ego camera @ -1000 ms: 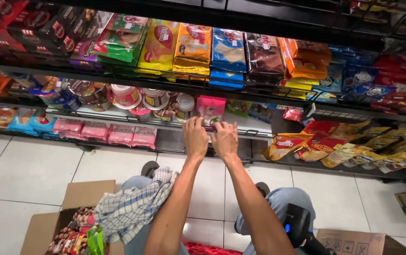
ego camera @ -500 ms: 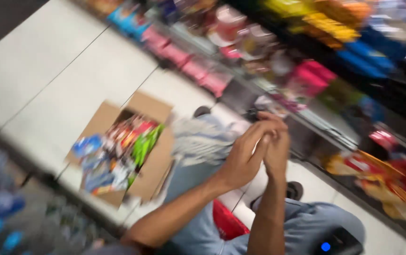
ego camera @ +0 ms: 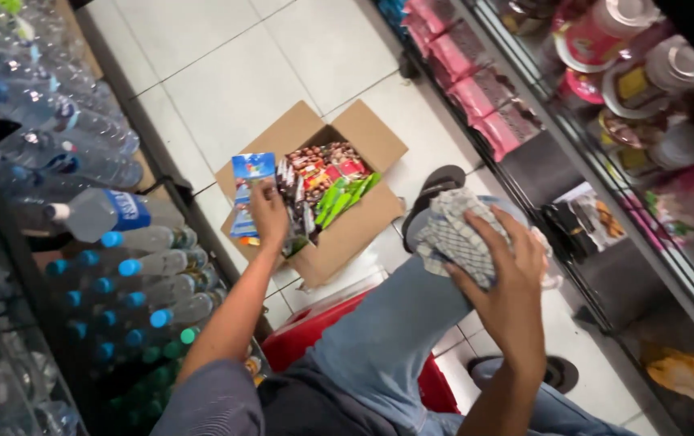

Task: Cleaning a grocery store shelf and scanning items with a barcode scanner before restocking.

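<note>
- Head view: the left hand point(ego camera: 268, 211) reached down into the open cardboard box point(ego camera: 311, 187) on the tiled floor point(ego camera: 226, 73), its fingers closed around a blue snack packet point(ego camera: 248, 182) at the box's left edge. The packet stood partly lifted, above the box's left wall.
- Same view: the right hand point(ego camera: 502, 270) lay spread over a checked cloth point(ego camera: 456, 234) draped on the raised knee, fingers loosely curled on the fabric and pressing it down, not pinching it.
- The box held more packets packed upright, red and brown ones in the middle and green ones point(ego camera: 339, 202) to the right, tight against one another.
- Judged from this, a clean pull called for drawing the blue packet straight up along the box wall, so the neighbours did not drag out with it.
- The grip sat on the packet's lower right part; a hold nearer the middle would likely have kept it from folding.
- Water bottles point(ego camera: 133, 262) lay stacked on the rack just beside the left forearm, so the elbow had little room outward.
- Pink packs point(ego camera: 476, 89) and tubs point(ego camera: 605, 40) sat on the shelves point(ego camera: 605, 194) to the right, well apart from both hands.
</note>
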